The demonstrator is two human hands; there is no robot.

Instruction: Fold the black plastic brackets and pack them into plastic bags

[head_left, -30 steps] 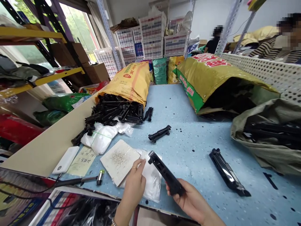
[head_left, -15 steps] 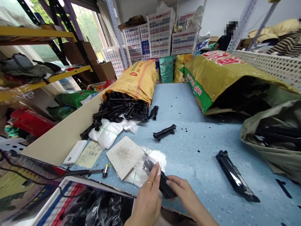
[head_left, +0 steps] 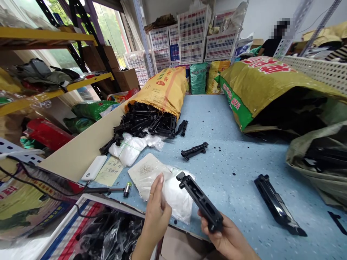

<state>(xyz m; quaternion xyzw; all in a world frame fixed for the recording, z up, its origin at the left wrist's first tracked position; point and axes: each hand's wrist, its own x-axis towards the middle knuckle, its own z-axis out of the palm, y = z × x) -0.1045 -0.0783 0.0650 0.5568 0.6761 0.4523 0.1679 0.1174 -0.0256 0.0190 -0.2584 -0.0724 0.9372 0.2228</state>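
My right hand (head_left: 226, 234) grips the lower end of a long black plastic part (head_left: 202, 202) with slots along its length; it is held tilted above the table edge. My left hand (head_left: 156, 207) is at the near edge of a stack of clear plastic bags (head_left: 177, 196), its fingers stretched upward and a ring on one. Whether thin film lies against those fingers is hard to see. A pale square card (head_left: 146, 173) with small specks lies partly on the stack. Similar black parts rest on the table, one in the middle (head_left: 194, 151) and one at the right (head_left: 279, 204).
A yellow sack (head_left: 162, 86) spills black parts at the back left. An olive-green sack (head_left: 268, 86) and a grey-green bag (head_left: 311, 162) stand open at right. A screwdriver-like tool (head_left: 116, 189), a white device (head_left: 94, 168) and a box of plastic-wrapped items (head_left: 108, 231) are at left.
My right hand has lifted the black part away from the bags and tilted it upright to the right. My left hand has come off the part and moved left. The view has shifted slightly.
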